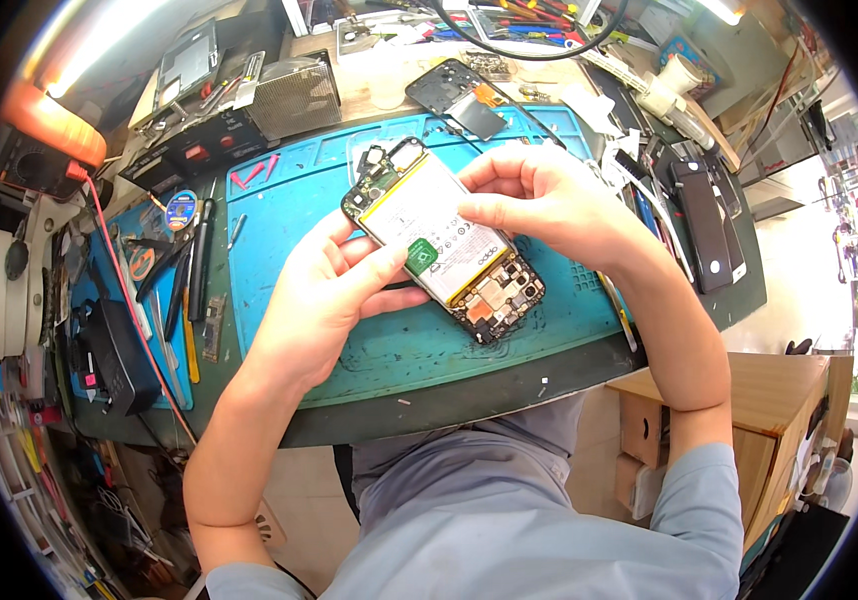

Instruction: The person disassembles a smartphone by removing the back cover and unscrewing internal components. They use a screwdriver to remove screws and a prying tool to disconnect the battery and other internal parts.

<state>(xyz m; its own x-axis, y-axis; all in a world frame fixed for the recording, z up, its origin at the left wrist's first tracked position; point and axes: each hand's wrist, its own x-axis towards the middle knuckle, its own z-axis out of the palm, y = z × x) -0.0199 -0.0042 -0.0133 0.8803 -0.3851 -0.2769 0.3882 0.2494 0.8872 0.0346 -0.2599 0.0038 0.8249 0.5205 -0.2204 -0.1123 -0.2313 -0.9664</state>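
An opened smartphone (pixel 439 228) is tilted above the blue work mat (pixel 349 360), its white battery and bare circuit boards facing up. My left hand (pixel 334 280) grips its left edge, the thumb lying near a green sticker on the battery. On the opposite long edge, my right hand (pixel 529 195) has its thumb and bent fingers closed at the phone's side. The fingertips under the phone are hidden. Behind it on the mat lies a dark phone back cover (pixel 446 90) with a loose grey rectangular piece beside it.
At the left are tweezers and pliers (pixel 159 258), a solder spool (pixel 181 210) and an orange multimeter (pixel 54 135) with a red lead. Pink screwdriver bits (pixel 254 172) lie on the mat's far left. Dark phones (pixel 704 225) lie at the right; a meshed metal box (pixel 294 95) stands behind.
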